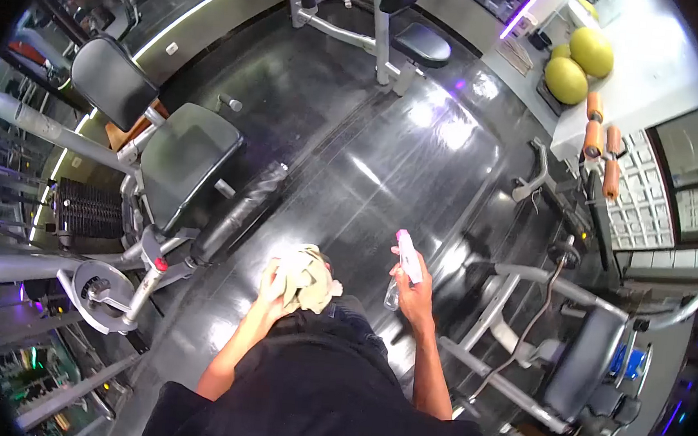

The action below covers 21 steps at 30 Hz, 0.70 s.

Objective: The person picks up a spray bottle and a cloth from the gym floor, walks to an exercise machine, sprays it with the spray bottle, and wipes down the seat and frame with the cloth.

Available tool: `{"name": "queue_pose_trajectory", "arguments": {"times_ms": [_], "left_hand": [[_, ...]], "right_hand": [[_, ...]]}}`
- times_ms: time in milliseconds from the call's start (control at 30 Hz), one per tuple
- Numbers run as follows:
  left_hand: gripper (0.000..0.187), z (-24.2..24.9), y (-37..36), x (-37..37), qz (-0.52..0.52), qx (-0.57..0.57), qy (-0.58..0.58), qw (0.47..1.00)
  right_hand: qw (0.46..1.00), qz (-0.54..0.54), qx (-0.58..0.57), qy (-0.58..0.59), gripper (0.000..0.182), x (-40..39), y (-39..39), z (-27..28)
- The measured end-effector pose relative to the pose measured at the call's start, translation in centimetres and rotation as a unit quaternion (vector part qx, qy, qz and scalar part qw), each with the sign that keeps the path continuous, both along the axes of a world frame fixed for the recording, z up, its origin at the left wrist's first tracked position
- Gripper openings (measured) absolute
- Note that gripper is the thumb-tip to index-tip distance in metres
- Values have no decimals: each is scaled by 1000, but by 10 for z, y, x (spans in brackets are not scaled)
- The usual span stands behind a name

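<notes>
A crumpled pale yellow cloth (310, 279) is held in my left hand (275, 284), in front of my body at the lower middle of the view. To the right, my right hand (415, 289) is wrapped round a spray bottle (408, 259) with a pink and white top. The bottle's clear lower part shows below the fingers. Both hands are apart from each other, above the dark floor.
A machine with a black seat (190, 156) stands at the left. At the lower right is a padded bench (586, 364) beside a curved bar (533, 323). Another seat (422, 45) is at the top. Yellow balls (566, 80) and orange rollers (593, 139) are at the upper right.
</notes>
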<state>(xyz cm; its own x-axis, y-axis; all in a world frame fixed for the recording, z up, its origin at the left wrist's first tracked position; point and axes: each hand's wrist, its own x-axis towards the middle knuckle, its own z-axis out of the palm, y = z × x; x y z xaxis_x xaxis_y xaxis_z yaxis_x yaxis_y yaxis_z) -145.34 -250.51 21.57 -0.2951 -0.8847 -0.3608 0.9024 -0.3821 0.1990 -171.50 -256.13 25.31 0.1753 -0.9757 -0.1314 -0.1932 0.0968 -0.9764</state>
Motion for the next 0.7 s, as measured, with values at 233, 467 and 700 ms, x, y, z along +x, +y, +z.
{"name": "queue_pose_trajectory", "arguments": {"times_ms": [233, 467, 700], "left_hand": [[42, -33, -118, -29, 74, 69, 80, 992], [42, -54, -279, -82, -20, 57, -32, 998], [50, -13, -416, -139, -186, -44, -139, 972]], "right_hand": [[990, 84, -31, 106, 41, -4, -123, 4], [991, 77, -14, 105, 28, -18, -224, 29], [994, -19, -67, 88, 32, -80, -312, -1]]}}
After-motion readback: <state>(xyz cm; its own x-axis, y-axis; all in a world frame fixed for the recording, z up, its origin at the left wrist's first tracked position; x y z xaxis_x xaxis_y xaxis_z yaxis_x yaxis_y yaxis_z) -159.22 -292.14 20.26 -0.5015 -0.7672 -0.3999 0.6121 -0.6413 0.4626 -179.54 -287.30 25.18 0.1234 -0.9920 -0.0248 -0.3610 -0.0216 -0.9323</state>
